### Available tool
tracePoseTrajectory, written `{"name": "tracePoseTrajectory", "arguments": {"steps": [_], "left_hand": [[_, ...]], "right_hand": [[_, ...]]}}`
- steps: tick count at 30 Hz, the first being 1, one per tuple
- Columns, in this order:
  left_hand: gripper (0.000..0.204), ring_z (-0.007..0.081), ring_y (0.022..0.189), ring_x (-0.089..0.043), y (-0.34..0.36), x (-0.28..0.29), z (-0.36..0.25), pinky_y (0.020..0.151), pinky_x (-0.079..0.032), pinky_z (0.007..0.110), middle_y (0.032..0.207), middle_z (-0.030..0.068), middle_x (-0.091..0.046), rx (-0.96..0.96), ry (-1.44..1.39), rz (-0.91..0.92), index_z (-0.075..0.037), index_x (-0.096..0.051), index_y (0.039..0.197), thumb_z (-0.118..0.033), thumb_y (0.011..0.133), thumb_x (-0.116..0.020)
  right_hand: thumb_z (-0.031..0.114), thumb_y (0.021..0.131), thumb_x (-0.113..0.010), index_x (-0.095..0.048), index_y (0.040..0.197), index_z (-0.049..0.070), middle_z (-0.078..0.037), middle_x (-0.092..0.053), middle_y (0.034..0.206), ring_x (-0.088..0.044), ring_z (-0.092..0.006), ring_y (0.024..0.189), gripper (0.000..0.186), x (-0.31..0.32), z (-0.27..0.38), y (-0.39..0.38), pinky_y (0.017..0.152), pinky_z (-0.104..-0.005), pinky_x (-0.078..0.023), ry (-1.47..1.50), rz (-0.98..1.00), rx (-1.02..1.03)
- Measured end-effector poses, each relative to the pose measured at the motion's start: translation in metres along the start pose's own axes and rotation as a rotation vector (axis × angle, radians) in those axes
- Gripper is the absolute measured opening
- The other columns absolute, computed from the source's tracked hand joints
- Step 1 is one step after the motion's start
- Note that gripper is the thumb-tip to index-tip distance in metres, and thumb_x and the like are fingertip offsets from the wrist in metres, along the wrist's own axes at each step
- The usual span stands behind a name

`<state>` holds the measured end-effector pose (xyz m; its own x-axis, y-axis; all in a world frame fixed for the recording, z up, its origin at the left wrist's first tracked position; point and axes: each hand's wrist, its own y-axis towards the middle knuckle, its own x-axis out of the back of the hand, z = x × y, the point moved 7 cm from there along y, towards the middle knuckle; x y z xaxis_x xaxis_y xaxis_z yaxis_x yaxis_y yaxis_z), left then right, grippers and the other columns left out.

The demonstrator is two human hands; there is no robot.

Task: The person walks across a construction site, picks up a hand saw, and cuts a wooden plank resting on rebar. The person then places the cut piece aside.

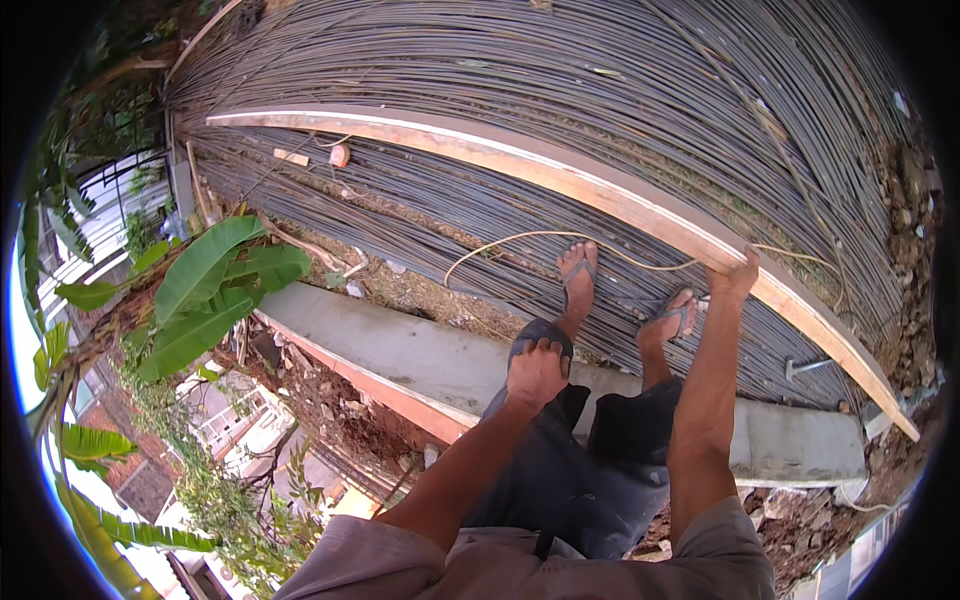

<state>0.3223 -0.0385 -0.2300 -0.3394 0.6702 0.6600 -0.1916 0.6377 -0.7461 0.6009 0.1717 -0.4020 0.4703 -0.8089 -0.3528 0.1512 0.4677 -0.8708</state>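
My right hand grips a long wooden plank with a white strip along it, lying across bundles of steel bars. My left hand rests with curled fingers on my left knee, over dark cloth. My sandalled feet stand on the bars below the plank, beside a pale yellow cord. To the right of my feet lies a hammer-like metal tool. A small orange object and a short wood piece lie near the plank's left part.
A concrete ledge runs behind my legs, with soil and rubble beyond it. Banana plants stand on the left, with buildings and a railing behind them. Broken stones edge the bars at the right.
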Motion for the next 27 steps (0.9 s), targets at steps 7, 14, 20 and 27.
{"name": "tracePoseTrajectory", "arguments": {"steps": [7, 14, 20, 27], "left_hand": [[0.029, 0.0339, 0.092, -0.065, 0.007, 0.009, -0.012, 0.075, -0.054, 0.048, 0.095, 0.0131, -0.066, 0.033, 0.03, -0.011, -0.006, -0.068, 0.095, -0.032, 0.084, -0.062], [0.029, 0.0328, 0.093, -0.065, 0.002, 0.008, -0.013, 0.075, -0.054, 0.048, 0.096, 0.0125, -0.066, 0.015, 0.088, 0.036, -0.006, -0.068, 0.095, -0.033, 0.084, -0.064], [0.03, 0.0326, 0.093, -0.064, -0.001, 0.015, -0.009, 0.074, -0.054, 0.047, 0.095, 0.0124, -0.067, 0.035, 0.083, 0.044, -0.006, -0.068, 0.094, -0.034, 0.083, -0.063], [0.031, 0.033, 0.094, -0.064, -0.003, 0.009, -0.011, 0.073, -0.055, 0.046, 0.094, 0.0126, -0.066, 0.024, 0.053, 0.011, -0.005, -0.067, 0.092, -0.034, 0.083, -0.063]], "right_hand": [[0.014, 0.08, -0.065, -0.047, 0.125, -0.003, -0.015, -0.056, 0.114, -0.059, -0.034, 0.1, 0.051, 0.018, -0.014, -0.003, 0.082, -0.0497, -0.052, 0.174, -0.296, 0.073], [0.013, 0.073, -0.071, -0.049, 0.122, -0.006, -0.016, -0.055, 0.118, -0.058, -0.0323, 0.099, 0.057, 0.003, -0.003, -0.006, 0.083, -0.0478, -0.053, 0.175, -0.483, 0.11], [0.017, 0.071, -0.071, -0.051, 0.119, -0.005, -0.016, -0.054, 0.115, -0.057, -0.0329, 0.098, 0.056, -0.012, -0.003, -0.006, 0.083, -0.05, -0.051, 0.093, -0.416, 0.004], [0.011, 0.069, -0.072, -0.051, 0.117, -0.006, -0.015, -0.055, 0.114, -0.056, -0.0316, 0.1, 0.056, -0.015, 0.003, -0.007, 0.082, -0.0453, -0.051, 0.182, -0.482, 0.202]]}}
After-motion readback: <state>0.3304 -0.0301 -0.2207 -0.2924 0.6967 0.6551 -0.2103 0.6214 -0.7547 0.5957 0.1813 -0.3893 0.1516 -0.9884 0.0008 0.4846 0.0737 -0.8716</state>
